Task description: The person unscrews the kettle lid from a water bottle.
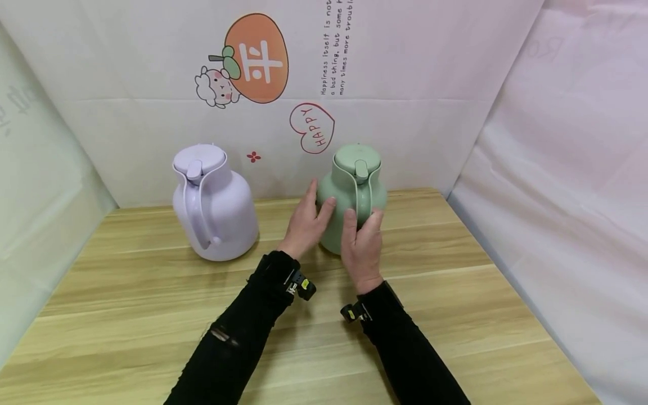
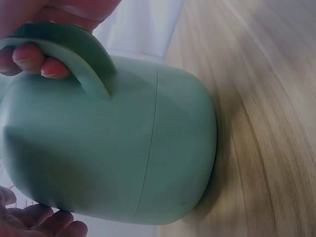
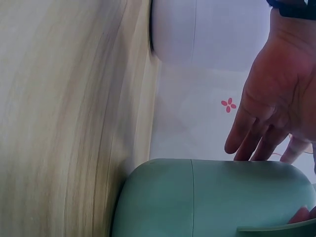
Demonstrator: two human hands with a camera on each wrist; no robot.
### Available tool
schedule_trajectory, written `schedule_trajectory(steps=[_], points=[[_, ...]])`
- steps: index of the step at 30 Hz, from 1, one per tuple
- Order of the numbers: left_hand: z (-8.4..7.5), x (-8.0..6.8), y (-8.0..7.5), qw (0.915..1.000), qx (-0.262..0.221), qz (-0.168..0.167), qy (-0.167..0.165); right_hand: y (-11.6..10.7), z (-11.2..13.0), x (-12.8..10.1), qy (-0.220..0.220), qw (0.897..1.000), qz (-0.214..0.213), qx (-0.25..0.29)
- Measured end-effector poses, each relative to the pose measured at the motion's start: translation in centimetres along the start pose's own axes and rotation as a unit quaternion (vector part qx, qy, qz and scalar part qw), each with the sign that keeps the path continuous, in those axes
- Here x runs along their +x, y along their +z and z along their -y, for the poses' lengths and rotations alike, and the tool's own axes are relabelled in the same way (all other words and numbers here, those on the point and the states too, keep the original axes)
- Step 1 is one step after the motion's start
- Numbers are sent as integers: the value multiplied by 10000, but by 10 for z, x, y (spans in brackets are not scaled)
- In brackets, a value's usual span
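A green thermos jug (image 1: 331, 230) with a flat lid and a looped handle (image 1: 363, 199) stands on the wooden table, its handle toward me. My right hand (image 1: 362, 250) grips that handle; in the left wrist view its fingertips (image 2: 53, 68) come through the loop. Along the jug's left side lies my left hand (image 1: 306, 222), fingers extended, fingertips (image 3: 242, 153) at the jug's wall in the right wrist view. To the left stands a lilac thermos jug (image 1: 230, 208) of the same shape, its handle also facing me, with no hand on it.
Behind both jugs rises a white printed cloth (image 1: 415, 101) with an orange fruit drawing and a red heart. More white cloth (image 1: 567, 185) hangs on the right and left. The wooden table (image 1: 152, 320) stretches toward me beneath my forearms.
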State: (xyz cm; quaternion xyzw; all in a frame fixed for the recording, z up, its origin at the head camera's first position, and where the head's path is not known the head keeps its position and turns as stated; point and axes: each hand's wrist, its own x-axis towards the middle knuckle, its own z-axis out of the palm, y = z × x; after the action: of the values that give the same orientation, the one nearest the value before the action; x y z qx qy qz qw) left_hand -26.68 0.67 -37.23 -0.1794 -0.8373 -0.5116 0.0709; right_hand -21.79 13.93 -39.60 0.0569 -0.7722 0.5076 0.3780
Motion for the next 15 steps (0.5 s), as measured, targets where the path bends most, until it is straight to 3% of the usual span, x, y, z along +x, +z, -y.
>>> schedule_trajectory(steps=[15], points=[[5,0,0,9998,152,-91,-2,3,4,-3,-177,9998,5,57]])
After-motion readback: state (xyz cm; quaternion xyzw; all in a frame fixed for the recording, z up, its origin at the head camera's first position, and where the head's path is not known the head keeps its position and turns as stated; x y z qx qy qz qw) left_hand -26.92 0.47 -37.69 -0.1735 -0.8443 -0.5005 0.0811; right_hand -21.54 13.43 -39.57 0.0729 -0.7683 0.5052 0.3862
